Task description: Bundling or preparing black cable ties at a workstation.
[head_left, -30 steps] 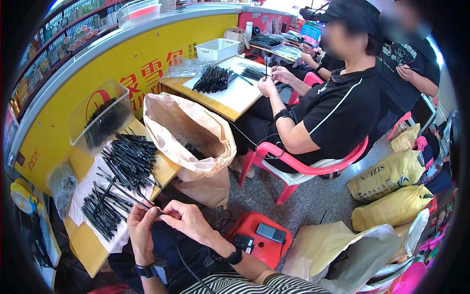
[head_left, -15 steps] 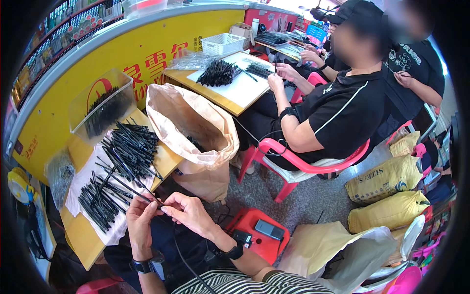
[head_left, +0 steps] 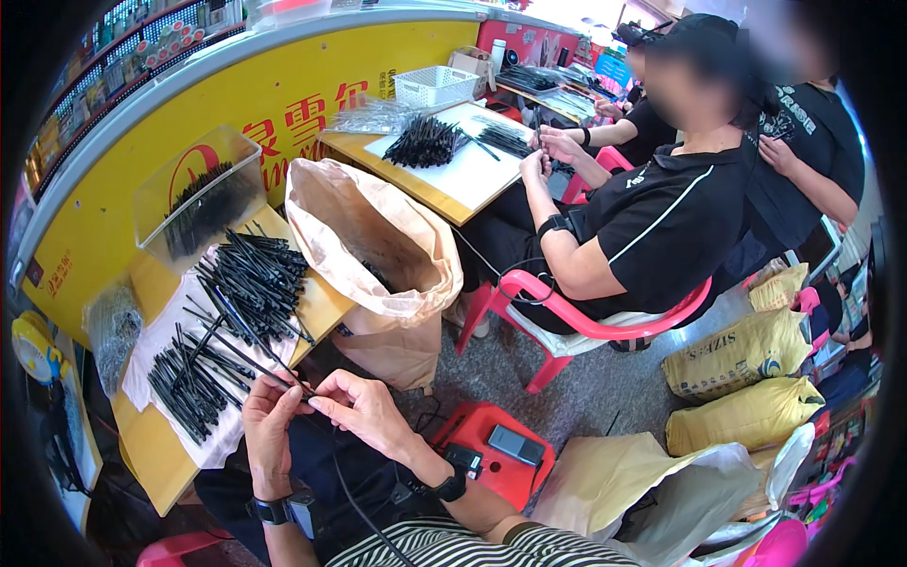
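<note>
Head view, only one I've got: left hand [head_left: 269, 425] is pinched, thumb against fingers, on a thin black strip [head_left: 302, 387]; right hand [head_left: 364, 411] is closed on the same strip just beside it, thumb on forefinger. Exact contact at the tips is too small to read. Strip sits in front of the worktop [head_left: 156, 463], just off the edge facing me, its long part slanting back over that edge toward the loose pieces. Two piles on the pale cloth [head_left: 222, 449]: bigger pile [head_left: 253, 283] toward the right-hand end, smaller pile [head_left: 194, 387] toward the left. Clear bin [head_left: 146, 222] with more dark pieces at the back edge; paper sack [head_left: 425, 274] beside the right-hand end. To do this well, I'd say: left as the fixed clamp, right does the fine motion, fingertips close together so the strip doesn't bow. Light pinch; it looks slim and probably flexes. Keep the long part off the smaller pile or it'll likely snag. Dark cord [head_left: 350, 491] runs up between my forearms; wrists should stay clear of it.
</note>
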`<state>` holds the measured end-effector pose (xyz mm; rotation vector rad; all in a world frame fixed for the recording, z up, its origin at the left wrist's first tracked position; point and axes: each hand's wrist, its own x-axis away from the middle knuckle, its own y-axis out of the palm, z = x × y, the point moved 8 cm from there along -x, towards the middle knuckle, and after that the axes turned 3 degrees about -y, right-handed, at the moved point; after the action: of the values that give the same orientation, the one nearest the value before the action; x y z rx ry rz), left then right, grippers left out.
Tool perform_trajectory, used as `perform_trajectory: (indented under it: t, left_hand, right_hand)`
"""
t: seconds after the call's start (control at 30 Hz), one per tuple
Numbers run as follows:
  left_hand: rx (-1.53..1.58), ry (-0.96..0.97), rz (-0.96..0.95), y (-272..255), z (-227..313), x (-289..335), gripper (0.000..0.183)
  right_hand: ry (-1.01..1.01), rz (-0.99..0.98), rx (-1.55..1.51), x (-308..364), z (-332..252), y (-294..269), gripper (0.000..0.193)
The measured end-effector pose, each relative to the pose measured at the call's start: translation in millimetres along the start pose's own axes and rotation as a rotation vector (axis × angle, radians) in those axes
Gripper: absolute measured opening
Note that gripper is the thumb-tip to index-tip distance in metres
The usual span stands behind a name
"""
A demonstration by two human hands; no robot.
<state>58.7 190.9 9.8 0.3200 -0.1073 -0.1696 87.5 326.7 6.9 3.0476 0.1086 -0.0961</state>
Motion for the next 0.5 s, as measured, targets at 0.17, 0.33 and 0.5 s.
perform_trajectory:
  t: [0.17, 0.33, 0.5]
  left_hand:
    - [-0.008, -0.009, -0.001, -1.4, -1.2, -0.5, 0.011]
    - [-0.001, 0.009, 0.0, -4.0, -0.8, -0.1, 0.01]
    - [0.037, -0.013, 0.007, -10.8, 0.2, 2.8, 0.009]
  right_hand:
    - [-0.023, 0.003, 0.01, -1.1, -1.5, 1.2, 0.019]
    - [-0.009, 0.007, 0.04, -0.7, 0.4, 2.1, 0.019]
    - [-0.018, -0.022, -0.02, 0.5, 7.9, 5.0, 0.019]
